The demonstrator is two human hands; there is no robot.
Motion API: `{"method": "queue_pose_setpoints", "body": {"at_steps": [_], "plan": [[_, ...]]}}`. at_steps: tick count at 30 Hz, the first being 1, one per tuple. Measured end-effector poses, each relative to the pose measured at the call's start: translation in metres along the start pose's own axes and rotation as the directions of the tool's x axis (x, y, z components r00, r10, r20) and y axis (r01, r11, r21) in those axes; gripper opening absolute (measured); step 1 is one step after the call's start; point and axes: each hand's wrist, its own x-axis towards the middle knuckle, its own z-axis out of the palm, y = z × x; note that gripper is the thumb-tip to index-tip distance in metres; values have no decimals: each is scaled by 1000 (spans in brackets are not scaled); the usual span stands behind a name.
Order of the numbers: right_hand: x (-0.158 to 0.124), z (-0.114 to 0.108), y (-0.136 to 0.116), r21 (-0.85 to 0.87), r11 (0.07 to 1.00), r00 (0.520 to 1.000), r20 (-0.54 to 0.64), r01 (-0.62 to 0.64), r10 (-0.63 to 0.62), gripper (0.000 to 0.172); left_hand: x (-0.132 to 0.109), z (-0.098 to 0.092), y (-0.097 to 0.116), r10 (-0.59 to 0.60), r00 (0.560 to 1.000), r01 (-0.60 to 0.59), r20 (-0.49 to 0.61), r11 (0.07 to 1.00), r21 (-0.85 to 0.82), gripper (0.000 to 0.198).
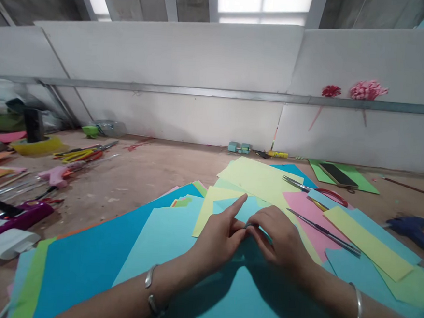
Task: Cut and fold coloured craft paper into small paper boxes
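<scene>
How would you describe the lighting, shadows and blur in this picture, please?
Head view: the window glares white; the left hand and right hand cast shadows on the light blue paper; the top-right corner looks dark and blurred.

Pinkish-brown surface (142, 166), fanned stack of coloured paper (86, 247) at centre, purple power strip (21, 219), pink glue gun (56, 175) and yellow tape roll (34, 146) at left, 2 teal blocks (232, 146) at rear, green sheet (368, 185), brown stick (408, 186) and blue glue gun (412, 228) at right

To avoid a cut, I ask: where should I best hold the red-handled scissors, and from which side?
Probably by the red handles, coming from the right and above: lying flat, they form the right end, while the blades point left.
</scene>
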Motion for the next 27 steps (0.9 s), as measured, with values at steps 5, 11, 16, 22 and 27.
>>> {"method": "queue_pose_setpoints", "body": {"at_steps": [5, 11, 16, 22, 27], "plan": [[7, -14, -1, 188, 966, 983, -3, -179, 183, 16, -3, 0, 6, -5, 1000, 6, -20, 998, 67, 73], [16, -27, 10, 330, 845, 895, 0, -420, 445, 21, 3, -8, 10, -88, 991, 98, -100, 990, 97, 64], [16, -27, 15, 399, 794, 867, 4, -458, 498, 23, 8, -11, 12, -183, 971, 187, -151, 982, 11, 42], [14, -26, 20, 480, 760, 859, -27, -438, 512, 24, 8, -9, 16, -212, 967, 190, -142, 970, -153, 13], [13, -26, 21, 494, 757, 856, -49, -427, 515, 25, 9, -7, 16, -264, 952, 225, -155, 947, -230, 12]]}}
